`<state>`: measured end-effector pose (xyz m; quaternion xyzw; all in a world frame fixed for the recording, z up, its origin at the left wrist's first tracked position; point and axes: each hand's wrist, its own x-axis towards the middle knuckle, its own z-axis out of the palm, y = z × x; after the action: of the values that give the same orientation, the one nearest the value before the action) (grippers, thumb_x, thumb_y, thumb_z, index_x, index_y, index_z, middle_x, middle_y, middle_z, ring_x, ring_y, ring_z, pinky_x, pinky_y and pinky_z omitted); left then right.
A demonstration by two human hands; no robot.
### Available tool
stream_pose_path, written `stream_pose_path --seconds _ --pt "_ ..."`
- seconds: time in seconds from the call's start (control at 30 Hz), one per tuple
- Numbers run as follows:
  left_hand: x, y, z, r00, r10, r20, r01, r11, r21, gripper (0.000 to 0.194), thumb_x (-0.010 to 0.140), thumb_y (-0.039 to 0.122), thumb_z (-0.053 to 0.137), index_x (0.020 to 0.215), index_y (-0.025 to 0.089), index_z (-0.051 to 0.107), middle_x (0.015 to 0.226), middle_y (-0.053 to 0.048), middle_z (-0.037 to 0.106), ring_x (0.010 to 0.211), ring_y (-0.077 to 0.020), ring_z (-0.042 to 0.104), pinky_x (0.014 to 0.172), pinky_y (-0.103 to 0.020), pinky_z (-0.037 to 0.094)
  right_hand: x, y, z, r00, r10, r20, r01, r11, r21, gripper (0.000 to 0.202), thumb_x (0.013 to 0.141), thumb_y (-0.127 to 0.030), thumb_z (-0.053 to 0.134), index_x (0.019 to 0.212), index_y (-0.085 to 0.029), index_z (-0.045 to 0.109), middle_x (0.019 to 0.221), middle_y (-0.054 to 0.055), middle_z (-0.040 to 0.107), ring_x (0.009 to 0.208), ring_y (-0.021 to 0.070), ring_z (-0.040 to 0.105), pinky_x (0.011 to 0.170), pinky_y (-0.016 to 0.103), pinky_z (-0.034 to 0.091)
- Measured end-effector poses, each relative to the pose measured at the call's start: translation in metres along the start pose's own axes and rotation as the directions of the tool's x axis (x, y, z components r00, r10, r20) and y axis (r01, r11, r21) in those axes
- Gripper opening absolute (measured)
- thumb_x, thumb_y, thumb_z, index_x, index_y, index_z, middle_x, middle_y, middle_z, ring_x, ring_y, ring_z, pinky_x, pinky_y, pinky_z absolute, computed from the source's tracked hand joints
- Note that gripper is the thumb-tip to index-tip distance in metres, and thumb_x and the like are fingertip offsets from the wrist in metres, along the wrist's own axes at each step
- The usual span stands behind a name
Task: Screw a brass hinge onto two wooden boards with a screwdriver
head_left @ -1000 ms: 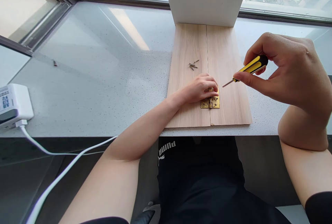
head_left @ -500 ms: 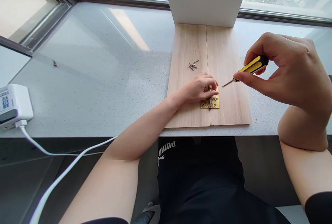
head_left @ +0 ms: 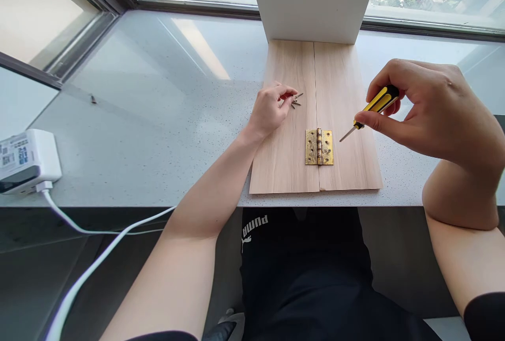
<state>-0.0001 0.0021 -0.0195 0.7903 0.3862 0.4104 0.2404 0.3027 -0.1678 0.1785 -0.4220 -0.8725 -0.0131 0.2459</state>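
My left hand is over the left wooden board, its fingertips closed at a small pile of screws; whether a screw is between them is too small to tell. A brass hinge lies unfolded across the seam between the left board and the right board, with its holes showing. My right hand grips a yellow and black screwdriver above the right board. The screwdriver's tip points down and left, to the right of the hinge.
A grey-white panel stands upright at the boards' far end, in front of the windows. At the left of the speckled counter are a white charger and its cable. A small dark bit lies farther back.
My left hand has left the hinge and moved up and left to the screws, so the whole hinge shows. My right hand, with the screwdriver, has shifted slightly left.
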Motion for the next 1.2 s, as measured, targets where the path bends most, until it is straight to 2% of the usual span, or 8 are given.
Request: stream_pose_path --seconds 0.13,0.33,0.53,0.8,0.9,1.07,1.2 --pt "-0.001 -0.007 0.002 0.999 -0.016 0.028 0.016 1.000 0.021 0.012 0.114 0.027 0.080 0.117 0.022 0.090 0.118 -0.013 0.084 0.103 -0.0278 0.081 0.100 -0.052 0.075 -0.001 0.000 0.001 0.998 0.051 0.042 -0.052 0.998 0.037 0.021 0.104 -0.032 0.082 0.102 -0.033 0.061 0.089 -0.002 0.072 0.074 0.0257 0.070 0.074 0.045 0.056" --pt "-0.001 -0.004 0.003 0.999 -0.035 0.038 0.033 0.998 0.056 0.008 0.110 0.025 0.084 0.111 0.023 0.091 0.112 -0.012 0.082 0.105 -0.0311 0.079 0.106 -0.058 0.069 0.000 0.001 0.011 0.993 0.065 0.103 -0.075 0.993 0.091 0.015 0.104 -0.034 0.083 0.104 -0.032 0.068 0.093 -0.001 0.076 0.077 0.0246 0.069 0.076 0.043 0.054" --pt "-0.002 -0.007 0.004 1.000 -0.012 0.029 0.010 0.996 0.085 0.013 0.109 0.022 0.081 0.116 0.023 0.093 0.112 -0.011 0.083 0.104 -0.0286 0.079 0.103 -0.050 0.071 0.003 -0.001 0.021 0.992 0.023 0.124 -0.038 0.992 0.120 0.015 0.106 -0.033 0.080 0.103 -0.030 0.065 0.092 -0.001 0.072 0.075 0.0210 0.063 0.072 0.038 0.047" --pt "-0.002 -0.007 0.004 0.999 -0.009 0.043 0.006 0.998 0.068 0.013 0.112 0.019 0.081 0.118 0.021 0.092 0.115 -0.013 0.083 0.106 -0.0285 0.080 0.103 -0.050 0.074 0.004 0.000 0.028 0.987 0.022 0.160 -0.044 0.990 0.131 0.019 0.107 -0.033 0.078 0.103 -0.030 0.060 0.093 -0.001 0.071 0.076 0.0205 0.061 0.072 0.038 0.045" --pt "-0.002 -0.003 0.004 0.998 -0.022 0.057 0.017 0.996 0.093 0.015 0.112 0.017 0.080 0.120 0.020 0.092 0.116 -0.013 0.083 0.107 -0.0289 0.081 0.102 -0.050 0.074 0.004 -0.001 0.029 0.986 0.016 0.165 -0.040 0.989 0.145 0.019 0.107 -0.030 0.078 0.104 -0.029 0.060 0.095 -0.001 0.071 0.076 0.0202 0.060 0.073 0.037 0.044" --pt "-0.003 0.006 0.002 0.997 -0.051 0.058 0.042 0.990 0.137 0.016 0.113 0.015 0.079 0.122 0.020 0.091 0.119 -0.012 0.083 0.115 -0.0294 0.082 0.106 -0.049 0.076 0.007 -0.004 0.028 0.975 0.035 0.220 -0.068 0.987 0.148 0.022 0.110 -0.034 0.078 0.103 -0.027 0.059 0.095 0.001 0.069 0.079 0.0204 0.059 0.075 0.038 0.042" --pt "-0.003 0.008 0.001 0.997 -0.047 0.054 0.040 0.991 0.128 0.016 0.113 0.015 0.078 0.123 0.020 0.090 0.121 -0.013 0.083 0.120 -0.0304 0.083 0.110 -0.051 0.077 0.007 -0.003 0.027 0.976 0.047 0.215 -0.082 0.984 0.158 0.023 0.111 -0.035 0.077 0.103 -0.027 0.058 0.095 0.002 0.068 0.080 0.0210 0.059 0.075 0.039 0.042"
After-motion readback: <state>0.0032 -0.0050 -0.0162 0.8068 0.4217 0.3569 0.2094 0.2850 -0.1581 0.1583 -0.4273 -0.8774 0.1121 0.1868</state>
